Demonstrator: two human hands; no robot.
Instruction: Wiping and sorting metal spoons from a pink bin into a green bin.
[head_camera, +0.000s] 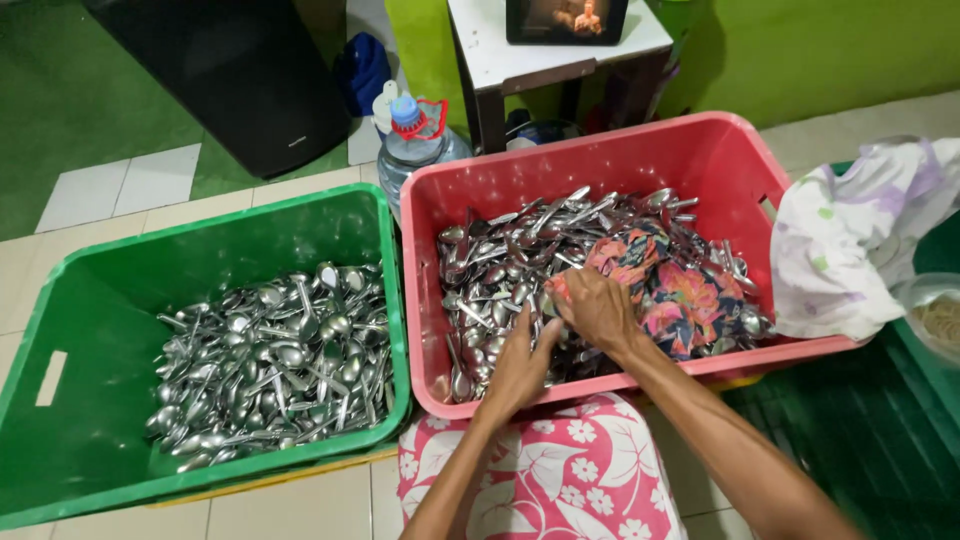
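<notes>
Steel spoons (500, 275), shiny heap, red plastic crate (700, 160), floral cloth (680, 290) in right hand (598, 308)

Steel spoons (520, 262) lie heaped in the red crate (640, 150); a floral cloth (668, 290), seemingly crumpled, rests on them.

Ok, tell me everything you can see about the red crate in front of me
The red crate looks like moulded plastic, rectangular with rounded corners, a thick rim and a handle slot in its right wall. It sits upright on the floor, right beside the green crate. It holds a heap of metal spoons with a flowered cloth lying on them. Both hands are inside: the left hand among the spoons, the right hand on the cloth. A pale cloth hangs against its right rim.
</notes>
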